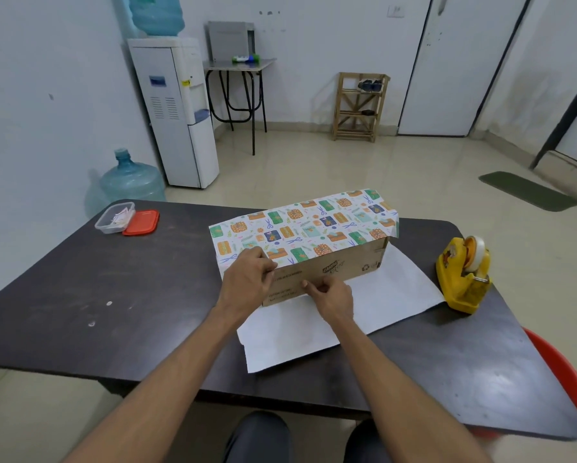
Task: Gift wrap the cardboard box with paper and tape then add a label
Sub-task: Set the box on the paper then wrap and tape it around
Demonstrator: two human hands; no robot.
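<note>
A long cardboard box lies on the dark table. Patterned wrapping paper is folded over its top and hangs a little down its near side. The rest of the sheet lies white side up on the table in front of the box. My left hand presses the paper's edge against the box's near left corner. My right hand sits with fingers pinched at the box's near face, close to the left hand; whether it holds a piece of tape is unclear. A yellow tape dispenser stands to the right.
A clear plastic container with slips inside and its red lid sit at the table's far left. A red bucket stands under the table's right edge. Beyond are a water dispenser, a water jug and a wooden rack.
</note>
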